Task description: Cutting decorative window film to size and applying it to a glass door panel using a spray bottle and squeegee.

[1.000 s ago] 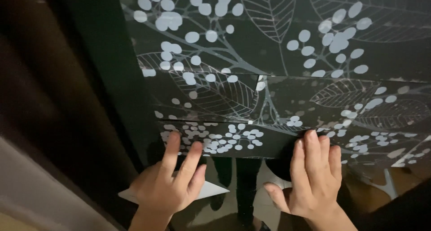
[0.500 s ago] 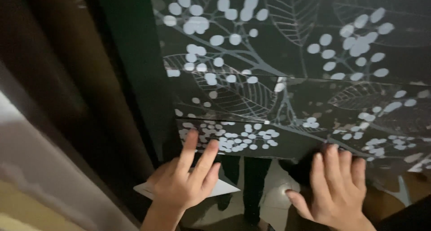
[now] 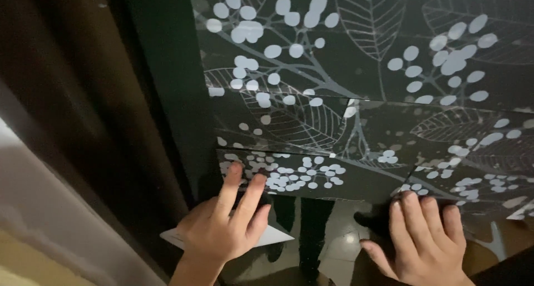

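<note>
While both palms press flat: the patterned film (image 3: 356, 124) stays smoothed against the glossy panel (image 3: 328, 241).
Left hand (image 3: 222, 230): fingers splayed, gripping nothing, over a white backing sheet (image 3: 272, 237).
Right hand (image 3: 423, 238): fingers together, flat, empty.

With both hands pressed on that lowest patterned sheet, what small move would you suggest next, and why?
Probably slide the left hand outward and down, smoothing the lowest patterned sheet flat. Its lower edge lies over the glossy dark surface, and a white backing strip pokes out under that hand. The right hand already presses the other end.

Left hand (image 3: 225, 227) and right hand (image 3: 425, 238) flat, fingers extended upward
</note>
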